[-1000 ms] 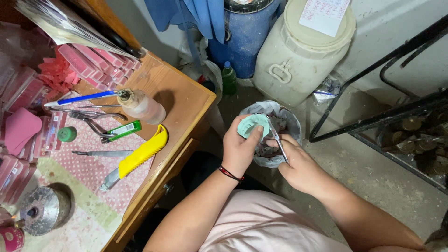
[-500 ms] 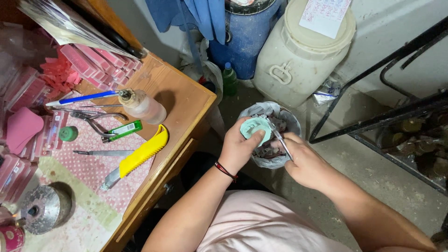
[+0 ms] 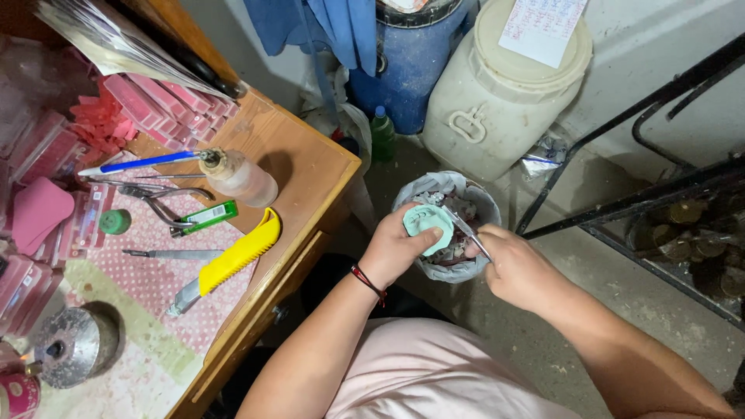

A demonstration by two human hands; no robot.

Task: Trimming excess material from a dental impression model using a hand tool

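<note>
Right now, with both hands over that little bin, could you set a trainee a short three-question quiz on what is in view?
1. True or false: the left hand holds a pale green lump above the waste bin.
2. What does the right hand hold? A) a thin metal tool B) a paintbrush C) a lighter
3. What colour is the utility knife on the wooden desk?

Key: 1 true; 2 A; 3 yellow.
</note>
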